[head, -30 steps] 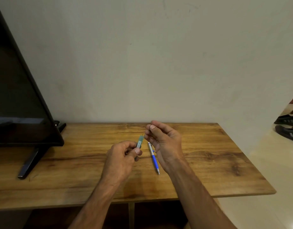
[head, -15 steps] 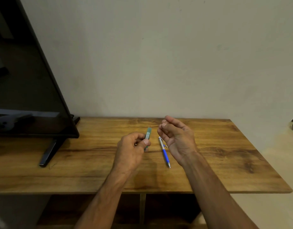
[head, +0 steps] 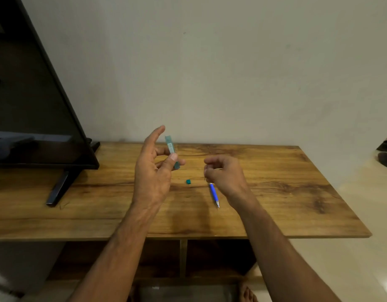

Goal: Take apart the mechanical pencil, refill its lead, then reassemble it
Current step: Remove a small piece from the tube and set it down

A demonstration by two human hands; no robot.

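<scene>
My left hand [head: 154,168] is raised above the wooden table [head: 275,203] and pinches a teal see-through lead case [head: 172,152] between thumb and fingers, holding it nearly upright. A small teal cap [head: 188,181] lies on the table just below it. My right hand [head: 226,174] hovers to the right with its fingertips pinched on a thin dark lead [head: 205,175] that points down. The blue and silver mechanical pencil [head: 214,194] lies on the table under that hand, metal tip towards me, its top end hidden by the hand.
A black flat screen [head: 35,101] on a dark foot [head: 57,190] stands on the table's left part. A plain wall rises right behind the table. Dark shoes [head: 386,158] lie on the pale floor at the right. A bare foot [head: 248,293] shows below the table.
My left hand has risen with the lead case and opened its outer fingers. The teal cap now lies on the table. My right hand has turned palm down and pinched shut over the pencil.
</scene>
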